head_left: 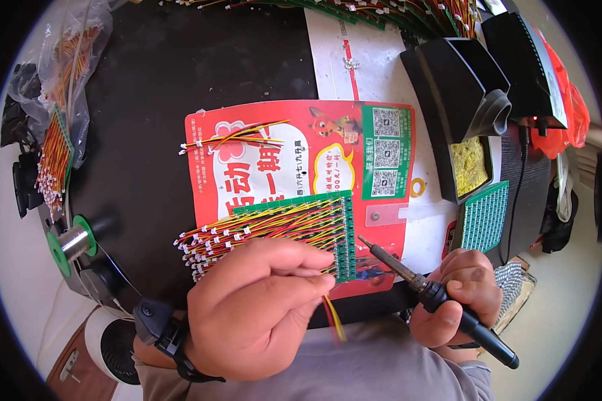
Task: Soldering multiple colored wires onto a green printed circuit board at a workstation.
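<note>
My left hand (264, 301) is closed in a pinch at the near side of a green circuit board panel (344, 247). Short red and yellow wires (334, 317) hang from its fingertips, their ends blurred. Many red, yellow and black wires with white connectors (211, 240) run leftward from the panel, partly hidden behind that hand. To the right, my right hand (461, 291) grips a soldering iron (491, 341) by its black handle. The iron's metal tip points up and left, just right of the panel and apart from it.
Beneath the panel lies a red printed sheet (384, 230) with loose wires (241, 137) on it. A solder spool (79, 242) and bagged wires (77, 60) are at left. At right stand an iron holder with yellow sponge (469, 167), a black box (525, 67) and another green panel (485, 217).
</note>
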Motion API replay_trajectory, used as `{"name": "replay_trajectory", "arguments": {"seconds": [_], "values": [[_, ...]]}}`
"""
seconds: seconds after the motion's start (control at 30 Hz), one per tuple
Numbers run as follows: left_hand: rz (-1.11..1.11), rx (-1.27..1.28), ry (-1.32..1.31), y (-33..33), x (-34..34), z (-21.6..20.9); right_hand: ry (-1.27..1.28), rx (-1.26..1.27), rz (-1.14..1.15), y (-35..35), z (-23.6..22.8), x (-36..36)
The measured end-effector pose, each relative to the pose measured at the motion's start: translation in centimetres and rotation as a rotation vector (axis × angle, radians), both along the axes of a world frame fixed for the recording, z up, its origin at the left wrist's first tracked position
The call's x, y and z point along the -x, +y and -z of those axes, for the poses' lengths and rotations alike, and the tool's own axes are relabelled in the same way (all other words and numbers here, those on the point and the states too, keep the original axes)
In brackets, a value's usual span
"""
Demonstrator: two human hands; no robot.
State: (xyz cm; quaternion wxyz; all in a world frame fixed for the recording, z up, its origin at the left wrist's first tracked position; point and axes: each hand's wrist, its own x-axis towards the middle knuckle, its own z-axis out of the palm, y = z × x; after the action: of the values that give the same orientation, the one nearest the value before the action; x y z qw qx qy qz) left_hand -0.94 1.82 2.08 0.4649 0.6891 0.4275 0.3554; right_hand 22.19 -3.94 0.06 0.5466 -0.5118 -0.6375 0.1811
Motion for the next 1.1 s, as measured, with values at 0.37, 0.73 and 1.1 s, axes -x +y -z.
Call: {"name": "replay_trajectory", "arguments": {"seconds": [0.37, 0.73, 1.1], "values": [[0.178, -0.325, 0.204, -0.7, -0.6, 1.1, -0.039, 0.066, -0.053, 0.1, -0.7, -0.4], [0.137, -0.478, 0.316, -0.9, -1.0, 1.6, -0.031, 0.064, -0.06, 0.1, -0.4, -0.5], [0.018, -0.492, 0.404, -1.2, -1.8, 2.5, -0.06, 0.06, -0.117, 0.3, -0.4, -0.4]]}}
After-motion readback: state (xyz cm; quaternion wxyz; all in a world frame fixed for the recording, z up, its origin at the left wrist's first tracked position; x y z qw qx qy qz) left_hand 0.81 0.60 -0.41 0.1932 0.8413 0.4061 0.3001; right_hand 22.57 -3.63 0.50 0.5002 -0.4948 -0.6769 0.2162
